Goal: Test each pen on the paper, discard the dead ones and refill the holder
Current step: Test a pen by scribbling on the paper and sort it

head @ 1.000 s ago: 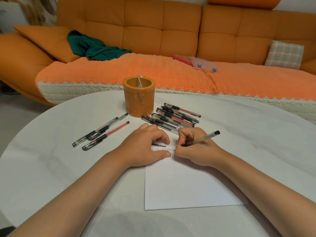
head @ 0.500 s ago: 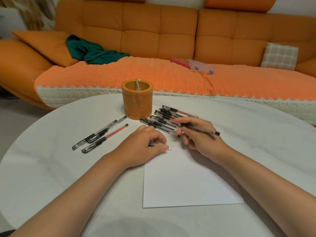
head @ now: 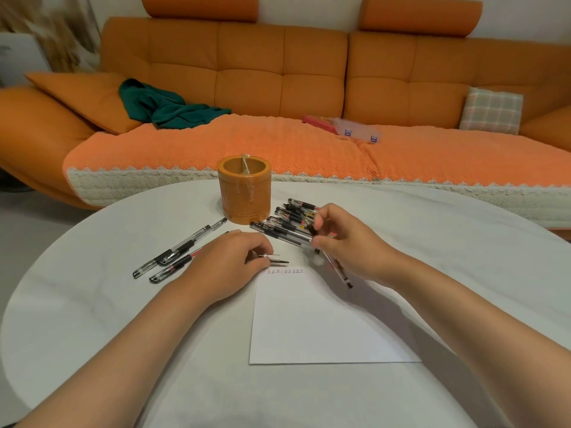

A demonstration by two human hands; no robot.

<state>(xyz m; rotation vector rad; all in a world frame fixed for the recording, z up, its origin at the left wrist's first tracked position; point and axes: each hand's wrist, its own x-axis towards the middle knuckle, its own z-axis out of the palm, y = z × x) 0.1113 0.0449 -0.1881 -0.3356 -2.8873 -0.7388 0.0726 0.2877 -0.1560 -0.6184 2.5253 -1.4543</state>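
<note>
Pinched in right hand [head: 349, 245]: clear-barrelled pen [head: 340, 271], slanted above top edge of flat white paper sheet [head: 324, 322]. Curled in left hand [head: 228, 267]: slim black-tipped piece [head: 276, 259], pen or cap unclear. Loose pen pile [head: 287, 223] just beside cylindrical woven-textured amber holder [head: 244, 196] on round white table [head: 92, 304].

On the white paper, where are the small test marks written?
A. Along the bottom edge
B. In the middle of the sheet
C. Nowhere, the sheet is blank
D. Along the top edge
D: the row of small marks runs just under the top edge of the paper, and the sheet below that row is bare.
</note>
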